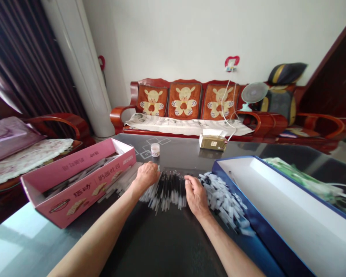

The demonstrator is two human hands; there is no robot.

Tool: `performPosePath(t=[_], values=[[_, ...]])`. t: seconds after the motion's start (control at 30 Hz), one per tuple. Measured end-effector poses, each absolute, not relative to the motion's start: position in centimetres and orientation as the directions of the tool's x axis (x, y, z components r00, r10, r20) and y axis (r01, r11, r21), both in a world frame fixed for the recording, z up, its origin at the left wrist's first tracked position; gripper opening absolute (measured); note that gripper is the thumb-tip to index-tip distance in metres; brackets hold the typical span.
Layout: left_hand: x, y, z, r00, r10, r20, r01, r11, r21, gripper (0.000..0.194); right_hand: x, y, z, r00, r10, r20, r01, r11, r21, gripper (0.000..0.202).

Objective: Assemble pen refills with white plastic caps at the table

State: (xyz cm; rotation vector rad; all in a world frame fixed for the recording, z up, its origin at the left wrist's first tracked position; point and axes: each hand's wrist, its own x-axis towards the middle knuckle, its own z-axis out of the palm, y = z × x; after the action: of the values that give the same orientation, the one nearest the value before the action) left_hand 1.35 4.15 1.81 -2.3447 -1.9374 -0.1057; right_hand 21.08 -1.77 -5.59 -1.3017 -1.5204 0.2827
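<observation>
Between my hands on the dark glossy table (150, 238) lies a loose row of thin black-and-clear rods (173, 188) that look like pen refills. At the row's left end, my left hand (148, 173) is closed, with its fingers curled down and their tips hidden. My right hand (196, 194) rests on its side against the row's right end, fingers together and slightly bent, holding nothing visible. Just right of it is a heap of short whitish translucent pieces (225, 200), like small caps or tubes. More clear tubes (122, 181) lie left of my left hand, beside the pink box.
A pink carton (86, 184) with dark rods inside stands at left. A long blue box (276, 204) with a white interior is at right, green plastic packaging (300, 177) beyond it. Farther back are a small white tub (155, 150) and a tissue box (212, 142).
</observation>
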Motion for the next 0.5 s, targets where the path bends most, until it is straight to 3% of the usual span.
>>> performPosePath(t=[0.33,0.5], values=[[2.2,4.6,0.6,0.059,0.995,0.076,0.998,-0.06,0.01,0.034,20.5,-2.5,-5.1,0.119,0.8,0.589,0.633,0.396,-0.666,0.024],[1.6,4.7,1.2,0.032,0.992,0.118,0.994,-0.044,0.097,0.032,20.3,-2.5,-5.1,0.125,0.768,0.628,0.626,0.43,-0.65,0.024]])
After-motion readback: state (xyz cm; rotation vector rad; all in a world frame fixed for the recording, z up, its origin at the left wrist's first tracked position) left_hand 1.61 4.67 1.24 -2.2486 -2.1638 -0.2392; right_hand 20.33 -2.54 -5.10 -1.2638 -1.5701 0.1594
